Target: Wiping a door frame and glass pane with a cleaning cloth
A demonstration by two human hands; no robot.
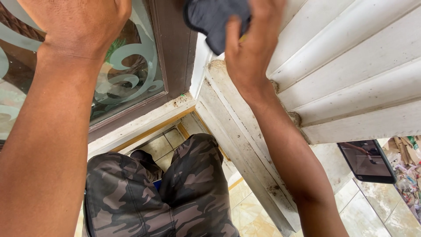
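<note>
Right hand (250, 48) — grip clamped on a dark cloth (215, 19) against the white moulding (351, 66); left hand (79, 22) beside it lies flat, fingers apart, on etched glass (131, 74).

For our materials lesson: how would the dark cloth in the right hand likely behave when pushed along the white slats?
The dark cloth looks soft and floppy, since it bunches under the right hand. It probably weighs little. It would likely drag across the white slats, not roll.

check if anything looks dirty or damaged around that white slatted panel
Yes: brown grime cakes the slat ends and dark specks mark the white post below the right hand, which holds a dark cloth.
</note>
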